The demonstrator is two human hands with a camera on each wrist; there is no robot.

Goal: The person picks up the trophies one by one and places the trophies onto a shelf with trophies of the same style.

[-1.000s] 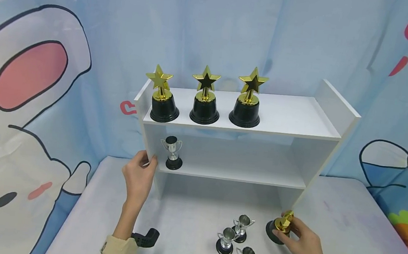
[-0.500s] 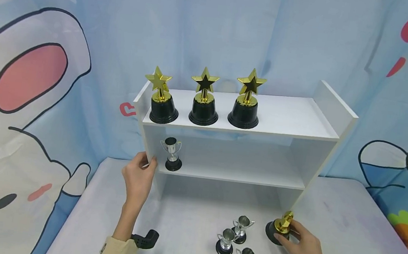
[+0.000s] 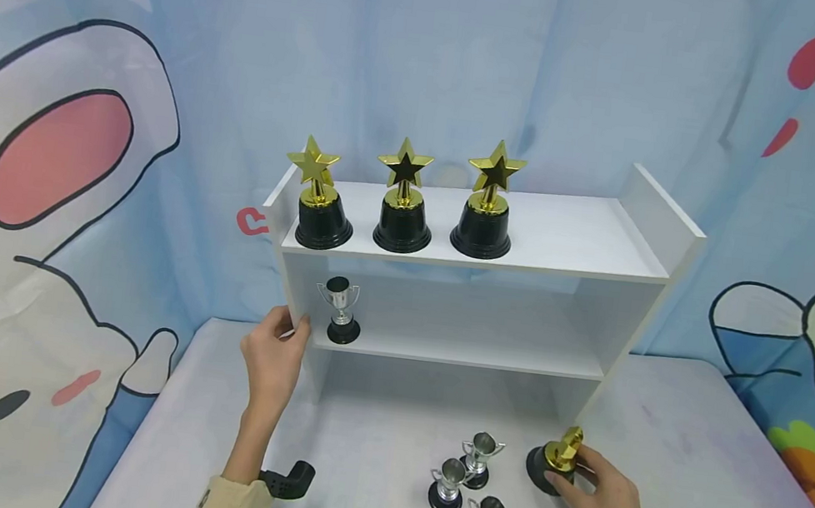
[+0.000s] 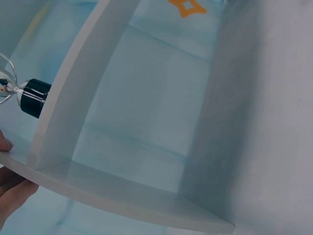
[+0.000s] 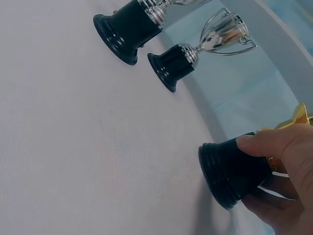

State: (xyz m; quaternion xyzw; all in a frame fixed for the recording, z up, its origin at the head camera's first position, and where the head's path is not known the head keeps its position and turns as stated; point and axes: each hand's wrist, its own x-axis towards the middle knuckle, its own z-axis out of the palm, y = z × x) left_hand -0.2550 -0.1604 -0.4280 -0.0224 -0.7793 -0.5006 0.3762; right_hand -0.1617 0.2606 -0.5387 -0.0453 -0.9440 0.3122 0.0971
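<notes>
My right hand (image 3: 605, 503) holds a gold star trophy (image 5: 234, 169) by its black base, with the thumb on the near side and fingers behind. The trophy stands close to the shelf's lower right end; its star is partly hidden by the hand in the right wrist view. My left hand (image 3: 274, 360) pinches the left side panel of a white shelf (image 3: 472, 353), thumb on the inner face and fingers outside. Just beside that thumb, a silver cup trophy (image 3: 340, 311) stands upright on the middle level. Three star trophies (image 3: 401, 211) stand along the top level.
Three small silver cup trophies (image 3: 449, 489) stand on the white table surface (image 3: 369, 459), left of my right hand. A blue curtain (image 3: 445, 57) with cartoon prints hangs behind the shelf. A black device (image 3: 289, 479) sits at my left wrist.
The head view has shifted slightly. Both hands keep their holds, and the trophies stand in practically the same places.
</notes>
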